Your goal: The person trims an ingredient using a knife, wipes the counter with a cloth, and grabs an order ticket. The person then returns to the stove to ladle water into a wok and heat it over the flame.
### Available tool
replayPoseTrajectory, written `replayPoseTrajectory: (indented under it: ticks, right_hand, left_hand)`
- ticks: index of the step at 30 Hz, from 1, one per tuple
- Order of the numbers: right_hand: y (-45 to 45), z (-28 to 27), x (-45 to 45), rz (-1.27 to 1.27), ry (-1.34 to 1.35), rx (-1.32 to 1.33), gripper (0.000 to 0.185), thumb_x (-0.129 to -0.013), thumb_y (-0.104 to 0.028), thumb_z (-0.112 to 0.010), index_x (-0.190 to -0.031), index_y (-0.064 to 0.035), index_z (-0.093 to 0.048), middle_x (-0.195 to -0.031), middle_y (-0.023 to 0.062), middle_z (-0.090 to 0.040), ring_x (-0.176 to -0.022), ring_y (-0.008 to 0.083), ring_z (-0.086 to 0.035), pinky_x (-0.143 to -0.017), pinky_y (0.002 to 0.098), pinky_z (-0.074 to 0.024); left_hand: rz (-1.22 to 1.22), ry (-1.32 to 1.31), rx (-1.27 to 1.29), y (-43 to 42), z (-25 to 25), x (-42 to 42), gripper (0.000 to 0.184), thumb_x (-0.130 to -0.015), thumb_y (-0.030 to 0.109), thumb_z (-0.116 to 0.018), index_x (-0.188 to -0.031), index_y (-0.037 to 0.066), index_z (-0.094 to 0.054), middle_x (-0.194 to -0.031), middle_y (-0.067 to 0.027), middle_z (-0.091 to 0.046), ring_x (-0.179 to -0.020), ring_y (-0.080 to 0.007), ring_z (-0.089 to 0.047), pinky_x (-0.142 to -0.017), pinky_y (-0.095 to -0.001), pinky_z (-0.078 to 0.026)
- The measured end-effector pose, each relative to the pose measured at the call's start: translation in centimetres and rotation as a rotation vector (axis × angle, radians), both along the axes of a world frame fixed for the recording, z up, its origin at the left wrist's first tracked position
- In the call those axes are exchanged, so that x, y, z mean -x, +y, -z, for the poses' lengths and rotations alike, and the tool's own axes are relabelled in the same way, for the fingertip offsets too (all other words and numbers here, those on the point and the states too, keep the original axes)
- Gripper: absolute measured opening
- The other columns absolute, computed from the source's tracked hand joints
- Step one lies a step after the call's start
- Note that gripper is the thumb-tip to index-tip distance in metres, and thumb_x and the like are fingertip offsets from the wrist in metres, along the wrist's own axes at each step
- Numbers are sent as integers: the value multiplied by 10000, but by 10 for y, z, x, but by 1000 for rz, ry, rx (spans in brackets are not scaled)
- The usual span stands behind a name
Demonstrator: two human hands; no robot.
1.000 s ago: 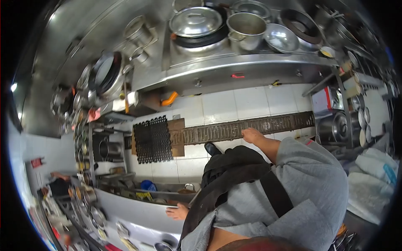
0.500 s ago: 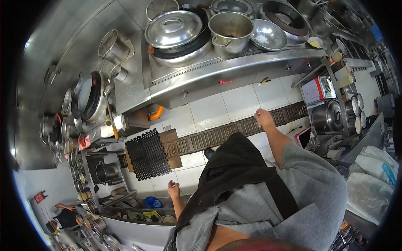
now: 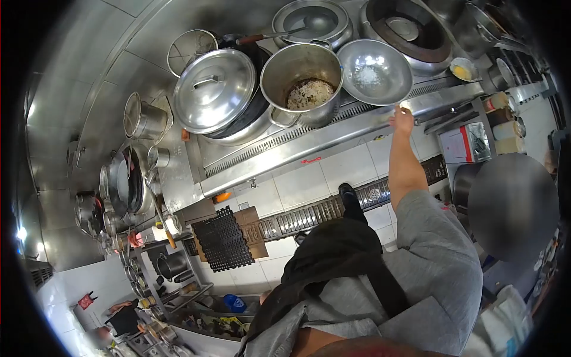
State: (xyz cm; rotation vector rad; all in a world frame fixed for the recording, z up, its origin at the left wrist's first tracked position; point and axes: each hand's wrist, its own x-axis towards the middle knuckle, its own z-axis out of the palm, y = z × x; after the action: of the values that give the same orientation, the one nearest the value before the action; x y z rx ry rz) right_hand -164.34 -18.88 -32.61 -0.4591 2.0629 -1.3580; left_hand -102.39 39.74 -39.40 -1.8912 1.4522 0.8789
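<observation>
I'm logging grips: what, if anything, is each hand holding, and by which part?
Right hand, near the metal bowl, shows no clear hold; left hand mostly hidden, so I can't tell.

Short-sleeved grey shirt [image 3: 437,256] — black apron [image 3: 327,253] with broad strap [image 3: 386,287], black shoes [image 3: 347,193]

Below you: white tiled floor [image 3: 302,188], dark drain grating [image 3: 286,225] across it, black perforated mat [image 3: 223,241] left. Ahead of you: steel desk [image 3: 285,156], shiny panelled metal wall [image 3: 98,50].

Right arm [image 3: 409,166]: stretched forward, elbow nearly straight, forearm bare. Right hand [image 3: 402,121]: fingers partly curled. Left hand [image 3: 264,296]: mostly hidden, pose unclear.
</observation>
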Motion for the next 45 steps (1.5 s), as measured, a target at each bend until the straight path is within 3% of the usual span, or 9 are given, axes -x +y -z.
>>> replayPoseTrajectory:
  ticks: [5, 16, 23, 26, 28, 30, 35, 38, 45]
  right_hand:
    - [-57, 47, 35, 58, -209, 20, 335, -773, -188, -585, -872, 130, -547, -711, 190, -601, -536, 229, -622, -472, 282, -546]
    - [25, -35, 56, 118, 154, 252, 234, -729, -96, -550, -840, 111, -561, -751, 156, -591, -610, 186, -585, -528, 298, -535]
    - [189, -115, 31, 38, 7, 268, 204, -781, -97, -550, -943, 18, -597, -739, 13, -565, -591, 96, -466, -525, 238, -362]
    - [255, -126, -14, -115, 29, 220, 100, -775, -112, -540, -789, -18, -568, -590, -21, -462, -486, 64, -377, -440, 231, -288]
    - [290, -108, -39, -246, 92, 78, 97, -722, -120, -546, -720, -24, -535, -570, -4, -465, -458, 68, -387, -413, 231, -300]
    - [313, -107, -91, -364, 18, -17, 78, -704, -106, -539, -681, -35, -517, -592, 9, -491, -461, 85, -425, -407, 236, -338]
    - [311, -60, -218, -728, -123, -151, 90, -693, -124, -538, -669, -50, -494, -606, 16, -479, -468, 97, -431, -402, 248, -364]
    - [285, -84, -340, -871, -306, -17, 78, -707, -101, -519, -695, -27, -498, -636, 32, -475, -514, 115, -455, -466, 280, -467]
    - [182, -59, -556, -987, -368, 112, 121, -709, -91, -533, -747, 22, -512, -686, 79, -470, -565, 175, -485, -543, 351, -546]
  left_hand:
    - [-959, 270, 279, -141, -77, 46, 403, -722, 256, -602, -1042, 10, -603, -958, -192, -629, -881, -311, -614, -747, -384, -479]
    - [-796, 311, 414, -191, -41, 25, 425, -727, 217, -593, -1098, 14, -565, -912, -141, -642, -921, -264, -606, -816, -325, -457]
    - [-1079, 449, 160, -96, 10, -14, 450, -702, 90, -616, -1144, 74, -531, -752, -75, -597, -611, -165, -569, -466, -327, -464]
    - [-734, 482, 174, -37, 64, -48, 443, -707, 138, -626, -1138, 90, -535, -704, -87, -580, -571, -179, -564, -438, -321, -461]
    - [-1236, 409, 124, -26, 66, -51, 464, -692, 185, -637, -1132, 78, -541, -669, -89, -578, -512, -185, -554, -417, -325, -456]
    - [-1275, 366, 243, -22, 37, -52, 479, -672, 215, -648, -1115, 57, -556, -672, -101, -595, -451, -189, -538, -435, -325, -470]
    - [-1221, 299, 497, 30, 16, -91, 467, -690, 221, -628, -1113, 32, -571, -941, -178, -642, -849, -276, -627, -767, -335, -487]
    - [-1293, 264, 498, 78, 1, -107, 472, -727, 149, -615, -1181, 52, -527, -923, -123, -628, -743, -188, -596, -614, -313, -503]
    - [-1548, 84, 674, 155, -24, -94, 450, -696, 247, -635, -1116, 92, -597, -1054, -155, -617, -1008, -272, -578, -882, -322, -439]
